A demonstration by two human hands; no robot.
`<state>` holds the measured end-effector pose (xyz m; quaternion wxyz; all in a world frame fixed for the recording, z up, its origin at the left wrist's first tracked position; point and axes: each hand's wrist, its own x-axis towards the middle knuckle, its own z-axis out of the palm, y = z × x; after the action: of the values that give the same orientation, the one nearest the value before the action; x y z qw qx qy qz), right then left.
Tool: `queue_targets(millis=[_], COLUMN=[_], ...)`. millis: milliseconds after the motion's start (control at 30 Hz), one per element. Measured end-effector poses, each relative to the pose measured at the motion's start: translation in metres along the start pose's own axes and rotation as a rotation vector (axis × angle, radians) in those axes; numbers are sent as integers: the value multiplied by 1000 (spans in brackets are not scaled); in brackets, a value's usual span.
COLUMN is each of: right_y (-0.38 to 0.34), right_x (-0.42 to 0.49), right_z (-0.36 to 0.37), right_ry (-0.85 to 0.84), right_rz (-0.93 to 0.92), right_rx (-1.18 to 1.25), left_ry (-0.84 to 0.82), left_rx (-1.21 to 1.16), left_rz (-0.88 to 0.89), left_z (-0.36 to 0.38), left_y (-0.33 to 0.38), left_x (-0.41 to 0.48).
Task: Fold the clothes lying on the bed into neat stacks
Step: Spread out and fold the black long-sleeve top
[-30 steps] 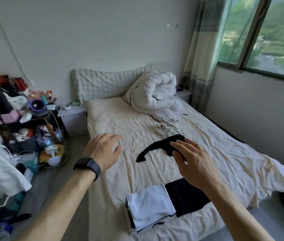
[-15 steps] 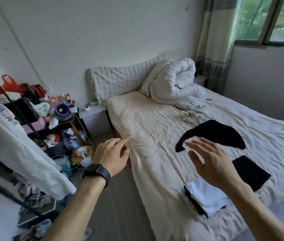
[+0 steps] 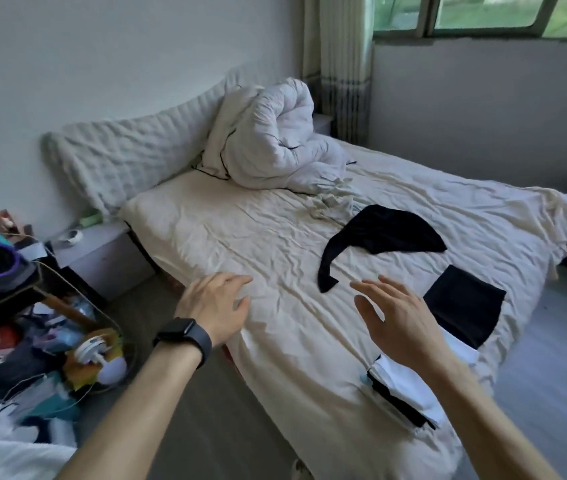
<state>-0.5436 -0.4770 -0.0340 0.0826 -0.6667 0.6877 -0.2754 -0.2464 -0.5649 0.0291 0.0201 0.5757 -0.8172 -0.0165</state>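
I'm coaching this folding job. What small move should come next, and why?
Probably reach the right hand forward to take the unfolded black garment: it lies loose just ahead of that empty hand, while the folded black piece and folded white piece sit done nearby.

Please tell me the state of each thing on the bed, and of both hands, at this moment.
Left hand: open, holds nothing.
Right hand: open, holds nothing.
Long black cloth garment: unfolded, spread out.
Square black cloth garment: folded flat.
White cloth garment: folded flat.
White puffy duvet: bundled up.
Cream bed sheet: wrinkled.
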Motion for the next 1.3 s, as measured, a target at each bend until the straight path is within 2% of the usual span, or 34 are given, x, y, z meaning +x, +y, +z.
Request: queue_targets(millis=[267,600,867,1100,1167,1300], right_y=[-4,2,42,130,139,147], right_x=[86,172,249,266,265,260], right_z=[71,144,292,463,510,556], right_ry=[-46,-111,-269,-558,-639,-605], right_rz=[303,556,892,1311,1370,1398], right_rx=[79,78,51,101,90,-108], left_ry=[-270,-574,-798,-786,-742,-549], left_rx=[-7,-25,120,238,237,250], left_rz=[151,391,620,713,802,963], left_z=[61,150,272,395,429,495], left_y=[-37,-52,-62,-40,-30,1], left_x=[158,305,461,566,584,617])
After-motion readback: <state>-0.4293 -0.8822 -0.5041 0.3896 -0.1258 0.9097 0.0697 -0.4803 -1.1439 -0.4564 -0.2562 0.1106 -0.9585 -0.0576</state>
